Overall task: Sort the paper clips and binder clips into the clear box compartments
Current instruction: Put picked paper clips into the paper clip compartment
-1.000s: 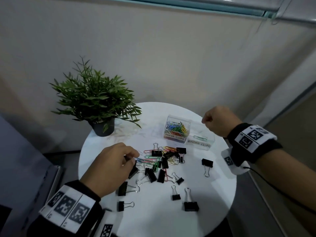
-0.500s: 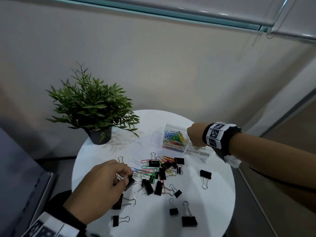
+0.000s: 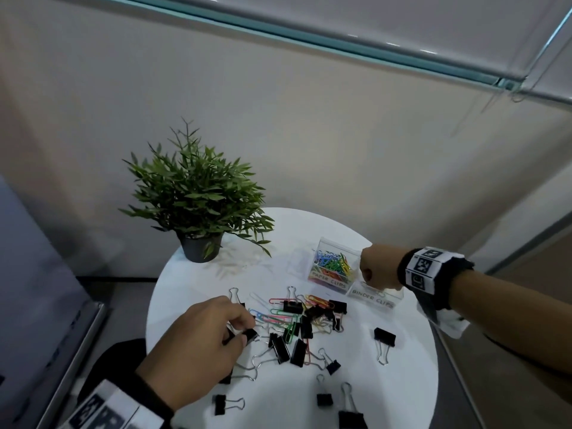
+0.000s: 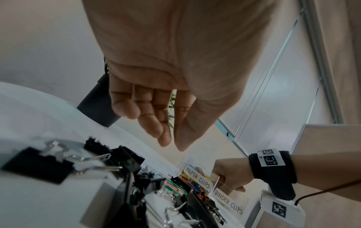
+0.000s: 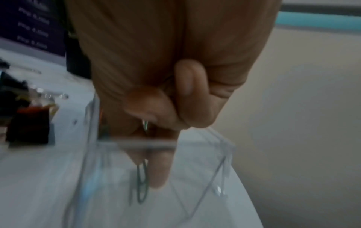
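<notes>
Because the right hand (image 3: pixel 379 269) is lowered into the BINDER CLIPS compartment (image 3: pixel 374 300) of the box (image 3: pixel 301 264), the relation that matters is between the paper clip (image 5: pixel 141 185) it holds and the divider beside it. In the right wrist view the clip hangs inside the clear walls with its long axis upright, lying along the extended index finger (image 5: pixel 160 169). Its upper end is caught between that finger and the curled ones above. The grip reads as a pinch, though the picture is blurred. Whether the lower end touches the compartment floor cannot be told.

The PAPER CLIPS compartment (image 3: pixel 328 281) adjoins on the left of this hand and already holds coloured clips. The clip is therefore in the wrong cell. Judged from this, the coming move is a lift above the rim, then a short shift left across the divider. The right hand is the nearer one. A clip held upright should clear the wall if it is raised straight.

The left hand (image 3: pixel 198 345) hovers over the pile (image 3: pixel 297 320) on the table (image 3: pixel 402 397). In its wrist view the fingers and thumb are nearly straight, drawn close, with nothing between them. A binder clip (image 3: pixel 251 334) lies just at the fingertips.
</notes>
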